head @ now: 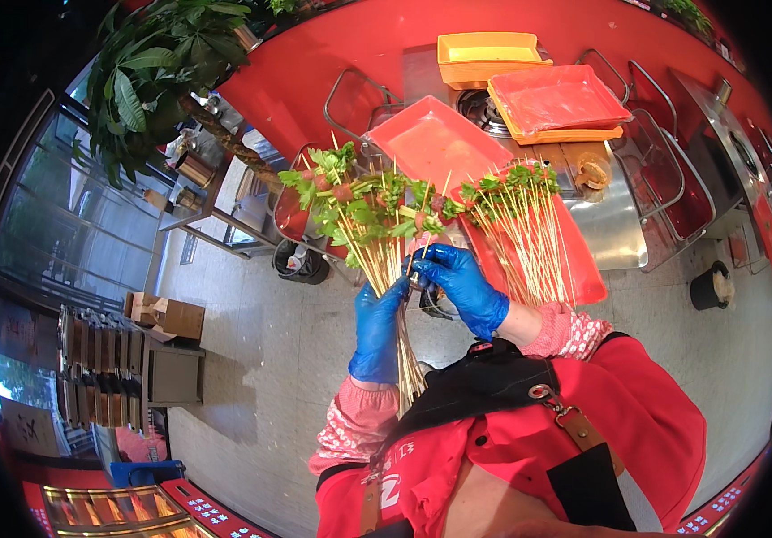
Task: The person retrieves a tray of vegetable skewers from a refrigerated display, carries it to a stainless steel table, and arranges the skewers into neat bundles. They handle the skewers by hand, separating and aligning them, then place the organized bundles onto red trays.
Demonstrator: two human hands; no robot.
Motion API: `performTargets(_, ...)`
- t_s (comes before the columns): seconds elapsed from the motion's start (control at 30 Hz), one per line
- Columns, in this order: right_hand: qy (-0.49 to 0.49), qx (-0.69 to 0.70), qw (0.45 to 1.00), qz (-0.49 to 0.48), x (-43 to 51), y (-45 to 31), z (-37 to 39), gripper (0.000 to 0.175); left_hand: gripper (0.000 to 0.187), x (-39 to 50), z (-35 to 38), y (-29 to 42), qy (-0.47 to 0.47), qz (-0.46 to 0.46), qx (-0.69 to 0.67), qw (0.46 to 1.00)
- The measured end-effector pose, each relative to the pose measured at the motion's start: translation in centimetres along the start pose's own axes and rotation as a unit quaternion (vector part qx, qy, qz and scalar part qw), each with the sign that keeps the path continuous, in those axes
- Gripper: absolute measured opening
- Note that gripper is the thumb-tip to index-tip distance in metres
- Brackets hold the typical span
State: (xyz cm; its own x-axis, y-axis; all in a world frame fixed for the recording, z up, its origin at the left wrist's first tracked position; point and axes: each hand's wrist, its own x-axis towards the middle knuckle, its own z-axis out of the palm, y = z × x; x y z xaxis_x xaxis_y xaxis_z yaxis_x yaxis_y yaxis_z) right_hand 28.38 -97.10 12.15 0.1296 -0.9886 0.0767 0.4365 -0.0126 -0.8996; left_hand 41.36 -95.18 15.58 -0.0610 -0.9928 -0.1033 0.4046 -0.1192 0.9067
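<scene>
Inside a blue glove, my left hand (380, 329) is closed around a bundle of long wooden skewers (379, 259), whose upper ends carry leafy greens and small reddish pieces. My right hand (461, 282), gloved in blue too, pinches the stick of a single skewer (424, 232) beside the bundle, close to the left fingertips. More skewers with greens (527, 228) lie side by side on a red plastic tray (587, 282) to the right. Behind the bundle, another red tray (438, 141) rests on the table with its inside showing.
Stacked yellow trays (490, 60) and a wrapped red tray (560, 97) stand at the table's far side by a round burner (483, 111). Metal-framed chairs (661, 168) flank the steel table (611, 222). A black bin (300, 262) and a potted plant's trunk (224, 138) are at the left.
</scene>
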Motion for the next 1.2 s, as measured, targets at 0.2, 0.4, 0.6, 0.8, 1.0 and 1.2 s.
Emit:
performTargets(0.2,0.001,0.034,0.999,-0.006,-0.8,-0.5,0.2,0.008,0.023,-0.8,0.7,-0.1,-0.015,0.035,0.0,0.999)
performTargets(0.4,-0.022,0.04,0.999,0.007,-1.0,-1.2,-0.1,0.017,0.025,-1.2,0.8,0.1,-0.012,0.016,0.073,0.997)
performTargets(0.6,-0.04,0.044,0.998,-0.009,-0.6,-2.1,-1.2,0.018,0.027,-1.5,1.5,0.1,-0.023,-0.013,0.045,0.999)
performTargets(0.8,0.03,0.072,0.996,-0.034,-0.6,-2.9,-1.3,0.014,0.028,-1.1,1.3,-0.2,-0.021,0.01,0.04,0.999)
performTargets(1.0,0.021,0.057,0.975,-0.216,-2.2,-5.8,-1.9,0.014,0.027,-0.6,-0.6,0.5,-0.01,0.0,0.029,1.0)
performTargets(1.2,-0.033,0.045,0.989,-0.137,-2.9,-4.0,-1.5,0.015,0.025,-1.2,-1.1,0.7,-0.028,-0.001,-0.028,0.999)
